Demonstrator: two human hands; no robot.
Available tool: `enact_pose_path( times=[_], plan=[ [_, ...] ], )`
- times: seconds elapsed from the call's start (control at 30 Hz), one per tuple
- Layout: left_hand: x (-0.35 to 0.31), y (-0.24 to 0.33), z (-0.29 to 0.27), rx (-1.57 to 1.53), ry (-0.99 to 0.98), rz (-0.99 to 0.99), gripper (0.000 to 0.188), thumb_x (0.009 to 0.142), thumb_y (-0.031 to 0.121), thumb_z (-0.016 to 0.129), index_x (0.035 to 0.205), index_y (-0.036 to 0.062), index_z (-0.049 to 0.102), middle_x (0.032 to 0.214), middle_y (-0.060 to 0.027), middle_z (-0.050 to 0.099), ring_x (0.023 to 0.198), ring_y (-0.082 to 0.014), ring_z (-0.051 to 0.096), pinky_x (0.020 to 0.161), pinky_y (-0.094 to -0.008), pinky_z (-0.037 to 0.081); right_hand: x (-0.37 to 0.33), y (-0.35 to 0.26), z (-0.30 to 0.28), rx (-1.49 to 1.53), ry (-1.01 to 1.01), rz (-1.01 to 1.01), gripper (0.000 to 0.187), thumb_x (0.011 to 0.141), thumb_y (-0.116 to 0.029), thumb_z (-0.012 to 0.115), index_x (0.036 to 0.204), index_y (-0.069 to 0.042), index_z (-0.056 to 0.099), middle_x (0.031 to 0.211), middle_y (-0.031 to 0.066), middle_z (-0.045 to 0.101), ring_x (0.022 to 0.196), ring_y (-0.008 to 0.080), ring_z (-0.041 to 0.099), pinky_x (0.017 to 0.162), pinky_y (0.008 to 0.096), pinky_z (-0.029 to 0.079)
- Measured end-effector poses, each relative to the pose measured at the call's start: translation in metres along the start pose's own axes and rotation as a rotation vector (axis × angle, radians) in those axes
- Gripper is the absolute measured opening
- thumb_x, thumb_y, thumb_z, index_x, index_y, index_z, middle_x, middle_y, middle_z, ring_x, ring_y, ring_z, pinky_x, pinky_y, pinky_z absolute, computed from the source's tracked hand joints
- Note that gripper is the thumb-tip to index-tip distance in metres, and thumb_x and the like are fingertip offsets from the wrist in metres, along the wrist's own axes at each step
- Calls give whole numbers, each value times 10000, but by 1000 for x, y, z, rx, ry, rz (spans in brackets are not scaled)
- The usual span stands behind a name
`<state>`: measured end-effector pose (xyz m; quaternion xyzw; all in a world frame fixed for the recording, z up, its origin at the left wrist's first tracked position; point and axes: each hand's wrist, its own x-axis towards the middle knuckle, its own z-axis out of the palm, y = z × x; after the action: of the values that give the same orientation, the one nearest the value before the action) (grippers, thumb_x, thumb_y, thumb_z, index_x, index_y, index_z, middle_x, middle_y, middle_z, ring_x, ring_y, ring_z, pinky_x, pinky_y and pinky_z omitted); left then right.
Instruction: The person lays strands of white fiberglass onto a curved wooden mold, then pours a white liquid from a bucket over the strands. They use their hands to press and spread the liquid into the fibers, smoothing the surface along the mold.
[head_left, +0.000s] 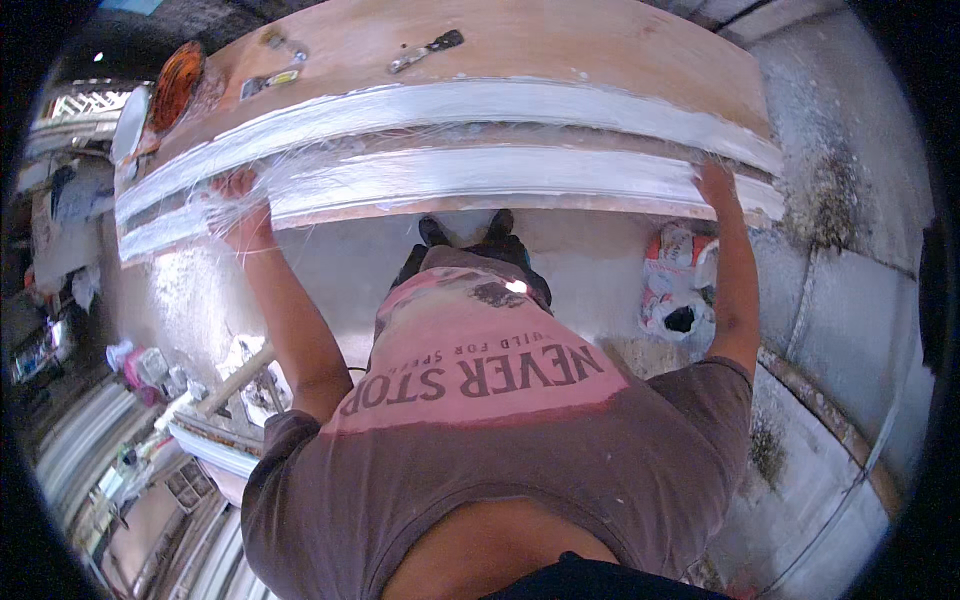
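Note:
Two long strips with wet-looking white coating lie side by side across the table: a far strip (440,100) and a near strip (480,172). Thin, pale fibre strands (285,172) spread loosely over their left part and along the gap between them. My left hand (240,205) is closed around a bunch of these strands at the left end of the near strip. At the right end of that strip, my right hand (716,185) has its fingers bent down by the gap. Whatever lies between those fingers is too small to make out.
On the wooden tabletop (560,45) lie a dark-handled paintbrush (428,52), another small tool (270,83) and an orange round container (178,85). Red-and-white bags (678,275) stand on the floor below my right arm. Stacked long pieces (90,450) fill the lower left.

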<state>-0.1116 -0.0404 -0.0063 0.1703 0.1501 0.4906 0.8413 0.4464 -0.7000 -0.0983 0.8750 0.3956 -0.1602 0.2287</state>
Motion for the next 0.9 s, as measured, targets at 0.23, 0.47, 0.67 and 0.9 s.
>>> enact_pose_path(
  times=[0.23, 0.47, 0.67, 0.9],
  plan=[
    [-32, -24, 66, -29, 115, -4, 270, 887, 343, 515, 833, 79, 529, 744, -48, 490, 681, -198, 421, 647, -356, 343, 27, -46, -69, 1, -272, 350, 708, 559, -357, 843, 1112, 16, 606, 1157, 230, 607, 1114, 351, 572, 944, 410, 474],
    [-30, -53, 98, -122, -39, -254, 295, 907, 362, 534, 872, 69, 537, 722, -34, 472, 663, -180, 381, 655, -332, 335, 21, -334, -241, 839, 142, -650, 779, 733, -365, 777, 1370, -59, 447, 1413, 195, 416, 1319, 329, 380, 1109, 390, 300],
    [-19, -41, 106, -184, -205, -367, 239, 910, 297, 536, 909, 64, 489, 771, -39, 426, 690, -173, 358, 655, -314, 305, 4, -506, -288, 1258, -26, -957, 824, 782, -419, 740, 1386, 2, 372, 1131, 214, 592, 1005, 276, 576, 905, 373, 453],
    [15, 38, 47, -133, -173, -274, 238, 939, 301, 481, 913, 64, 481, 831, -73, 440, 734, -207, 377, 668, -354, 341, 1, -431, -260, 1021, 271, -686, 329, 919, -358, 581, 1139, -123, 647, 1017, 146, 676, 869, 294, 670, 752, 384, 524]
  ],
)
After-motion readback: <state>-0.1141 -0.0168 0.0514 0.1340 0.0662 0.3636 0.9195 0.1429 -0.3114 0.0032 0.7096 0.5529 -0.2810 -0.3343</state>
